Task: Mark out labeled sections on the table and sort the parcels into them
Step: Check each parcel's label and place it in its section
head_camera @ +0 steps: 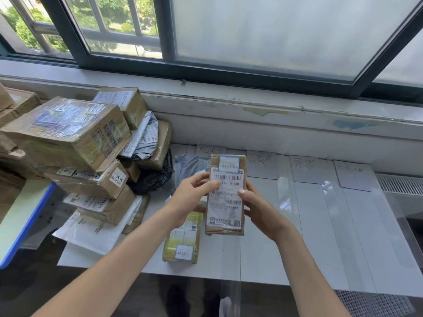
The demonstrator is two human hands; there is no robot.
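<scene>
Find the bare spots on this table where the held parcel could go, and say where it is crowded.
Bare table lies right of the held parcel: the taped lanes before the three right-hand paper labels. The lane beneath it holds a yellow parcel and a grey bag. The left end is crowded with a box pile.
</scene>
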